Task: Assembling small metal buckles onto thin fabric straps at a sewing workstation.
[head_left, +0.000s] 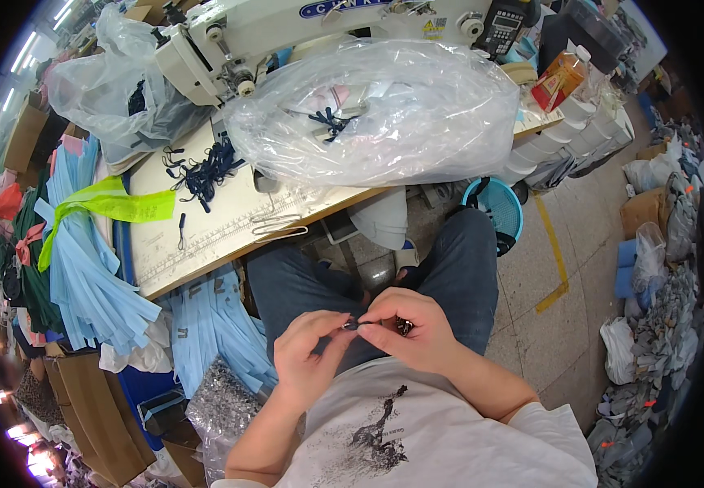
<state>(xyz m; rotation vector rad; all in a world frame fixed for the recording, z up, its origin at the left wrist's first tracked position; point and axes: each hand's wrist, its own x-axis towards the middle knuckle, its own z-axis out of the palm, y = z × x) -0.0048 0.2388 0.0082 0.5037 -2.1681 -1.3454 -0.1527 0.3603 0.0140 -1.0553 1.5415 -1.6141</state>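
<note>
My left hand (311, 348) and my right hand (413, 332) meet above my lap, thumbs and forefingers pinched. Between the fingertips is a small dark piece (353, 324), too small to name, which both hands grip. A shiny dark metallic thing (403, 325) shows within my right palm; its kind cannot be made out. On the white sewing table beyond lies a heap of navy cord loops (205, 171), like zipper pulls. One single cord loop (181, 232) lies apart, closer to the table's front edge.
A sewing machine (193, 65) stands at the back of the sewing table (156, 252). A large clear plastic bag (417, 114) covers its right part. Light blue fabric strips (91, 276) hang at the left. A blue basket (498, 203) sits on the floor, and a bottle (562, 77) stands far right.
</note>
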